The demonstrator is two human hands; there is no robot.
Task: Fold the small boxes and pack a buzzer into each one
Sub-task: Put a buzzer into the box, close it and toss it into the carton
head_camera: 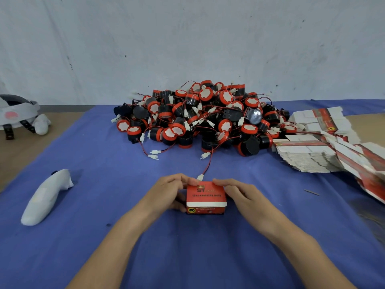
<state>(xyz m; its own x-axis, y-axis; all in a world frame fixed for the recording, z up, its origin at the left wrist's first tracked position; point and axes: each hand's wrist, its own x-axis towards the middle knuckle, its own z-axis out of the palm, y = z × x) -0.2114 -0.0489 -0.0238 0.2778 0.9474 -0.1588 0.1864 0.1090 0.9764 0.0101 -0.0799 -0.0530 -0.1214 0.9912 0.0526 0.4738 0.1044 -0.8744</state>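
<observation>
The left hand (pixel 168 192) grips the left side of a small red box (pixel 206 199), fingers curled over its far top edge. The right hand (pixel 239 195) holds the right side the same way. The box sits between both hands on the blue-covered counter (pixel 187 247). A white plug (pixel 200 177) on a red-and-black wire lies at its far edge. Beyond is a pile of buzzers (pixel 200 117), with flat unfolded boxes (pixel 325 147) to the right.

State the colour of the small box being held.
The small box is red with a white band; head view.
</observation>
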